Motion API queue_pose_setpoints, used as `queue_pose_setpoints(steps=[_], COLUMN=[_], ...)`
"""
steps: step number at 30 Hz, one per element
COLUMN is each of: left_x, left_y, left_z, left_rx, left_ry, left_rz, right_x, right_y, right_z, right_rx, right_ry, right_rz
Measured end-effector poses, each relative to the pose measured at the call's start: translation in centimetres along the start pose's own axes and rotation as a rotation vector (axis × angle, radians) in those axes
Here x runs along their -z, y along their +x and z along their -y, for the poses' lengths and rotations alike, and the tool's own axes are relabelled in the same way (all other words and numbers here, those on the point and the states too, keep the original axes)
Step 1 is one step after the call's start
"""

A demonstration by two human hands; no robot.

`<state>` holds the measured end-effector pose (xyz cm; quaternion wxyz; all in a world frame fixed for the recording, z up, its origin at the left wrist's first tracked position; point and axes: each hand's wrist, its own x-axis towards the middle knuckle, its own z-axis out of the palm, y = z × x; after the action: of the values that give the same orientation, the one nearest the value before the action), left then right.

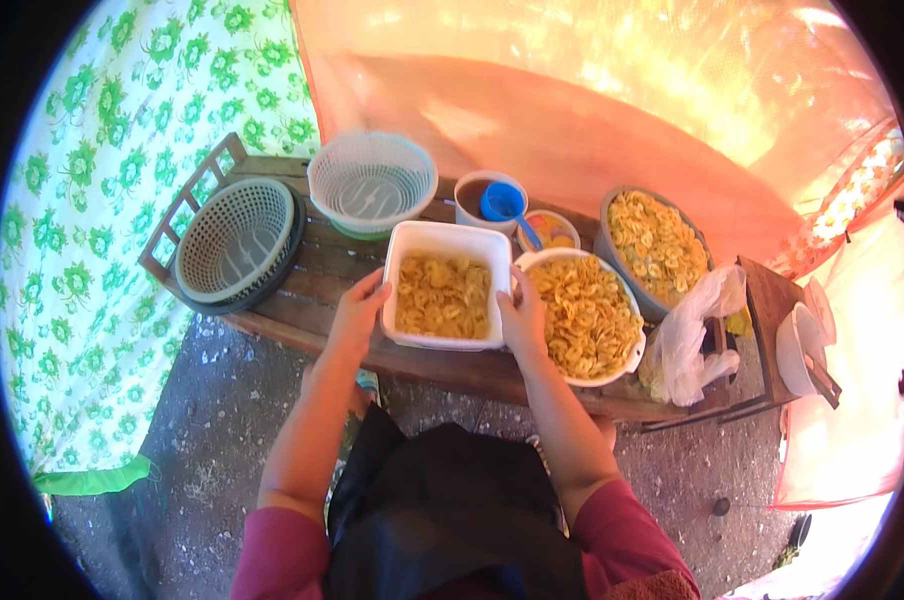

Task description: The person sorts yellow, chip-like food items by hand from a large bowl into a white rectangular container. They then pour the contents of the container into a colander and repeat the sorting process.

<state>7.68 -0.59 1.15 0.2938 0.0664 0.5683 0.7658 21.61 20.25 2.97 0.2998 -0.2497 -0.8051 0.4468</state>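
Between my two hands is a white square tub (408,240) partly filled with yellow-brown chips (442,295), which look like banana chips. My left hand (360,312) grips its left side, and my right hand (523,318) grips its right side. The tub is over the front of a wooden slatted bench (322,270); whether it rests there I cannot tell. Right beside my right hand stands a round white basin (636,352) heaped with similar chips. Behind the tub is a white container (466,212) of brown liquid, with a blue dipper (503,202) in it.
A white colander (372,185) and a grey basket (240,240) stand on the bench's left. A grey basin of chips (657,245) and a clear plastic bag (694,335) sit at the right. Behind hangs an orange sheet (572,110); a green-flowered sheet (142,200) hangs at left.
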Motion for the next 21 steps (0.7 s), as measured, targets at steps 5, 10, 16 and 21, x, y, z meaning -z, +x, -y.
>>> queue_pose_setpoints(steps=[5, 10, 16, 21], left_x=[-0.1, -0.2, -0.6, -0.8], left_y=[0.1, 0.1, -0.2, 0.2], left_z=[0.2, 0.0, -0.2, -0.5], left_rx=[-0.069, -0.126, -0.022, -0.017], left_ry=[-0.024, -0.060, -0.057, -0.133], left_rz=[0.054, 0.060, 0.010, 0.022], right_x=[0.4, 0.6, 0.5, 0.6], right_y=[0.1, 0.5, 0.8, 1.4], right_z=[0.1, 0.4, 0.5, 0.6], right_rx=[0.054, 0.021, 0.041, -0.038], right_ry=[-0.104, -0.053, -0.056, -0.142], right_rz=[0.013, -0.068, 0.001, 0.080])
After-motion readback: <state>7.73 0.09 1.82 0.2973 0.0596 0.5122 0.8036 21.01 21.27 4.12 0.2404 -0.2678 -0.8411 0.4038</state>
